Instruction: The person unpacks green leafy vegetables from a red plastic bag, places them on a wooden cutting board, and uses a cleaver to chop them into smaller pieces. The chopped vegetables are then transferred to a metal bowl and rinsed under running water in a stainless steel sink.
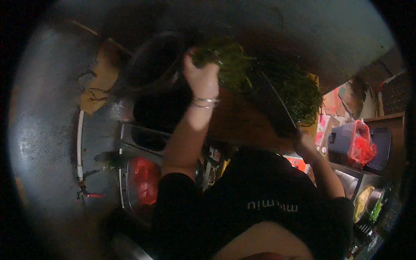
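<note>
My left hand (203, 76), with bangles at the wrist, is closed around part of a bunch of thin green vegetables (232, 66); motion blurs the fingers and stalks. In my right hand (305, 146) is the handle of a broad-bladed kitchen cleaver (276, 107). Its dark blade points up and left over a wooden cutting board (239, 118). A heap of dark cut greens (297, 94) lies right of the blade, towards the board's right side. The board's far part is in deep shadow.
Left of the board is a large dark round vessel (156, 60). Nearer me sit a metal sink (144, 131) and a red plastic bag (146, 180) in a basin. At right stands a grey bin (339, 141) beside a pink basket (352, 152). A white pipe (80, 143) runs at far left.
</note>
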The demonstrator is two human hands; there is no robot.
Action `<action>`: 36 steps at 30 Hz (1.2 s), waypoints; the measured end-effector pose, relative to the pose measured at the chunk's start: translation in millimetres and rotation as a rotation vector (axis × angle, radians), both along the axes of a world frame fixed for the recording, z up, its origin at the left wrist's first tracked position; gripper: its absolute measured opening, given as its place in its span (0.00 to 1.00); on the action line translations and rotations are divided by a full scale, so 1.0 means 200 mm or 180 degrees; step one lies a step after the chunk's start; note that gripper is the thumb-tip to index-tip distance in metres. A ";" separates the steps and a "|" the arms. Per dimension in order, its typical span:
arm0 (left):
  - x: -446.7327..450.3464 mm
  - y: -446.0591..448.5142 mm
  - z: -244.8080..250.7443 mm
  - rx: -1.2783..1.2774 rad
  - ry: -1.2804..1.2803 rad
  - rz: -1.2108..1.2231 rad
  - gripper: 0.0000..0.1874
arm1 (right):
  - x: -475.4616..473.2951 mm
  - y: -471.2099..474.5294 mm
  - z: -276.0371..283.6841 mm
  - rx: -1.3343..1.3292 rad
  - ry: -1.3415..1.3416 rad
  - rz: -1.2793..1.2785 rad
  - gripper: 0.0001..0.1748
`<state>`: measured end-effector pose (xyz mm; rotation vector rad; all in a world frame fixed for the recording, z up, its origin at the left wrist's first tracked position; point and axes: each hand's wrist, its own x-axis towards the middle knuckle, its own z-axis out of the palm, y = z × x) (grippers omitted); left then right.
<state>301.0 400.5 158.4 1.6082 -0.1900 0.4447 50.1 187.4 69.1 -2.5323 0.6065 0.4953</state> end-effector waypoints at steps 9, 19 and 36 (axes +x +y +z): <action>0.55 0.60 0.56 0.1961 -0.1138 0.0532 0.27 | -0.12 0.04 0.16 0.0042 -0.1110 0.0060 0.14; 0.41 0.47 0.36 0.4038 -0.0606 -0.0476 0.19 | -0.25 0.02 0.14 0.0263 -0.1259 -0.0305 0.13; 0.40 -0.59 -1.02 0.1461 0.1536 -0.2805 0.27 | -0.63 -0.03 -0.03 0.0487 -0.1234 -0.1314 0.14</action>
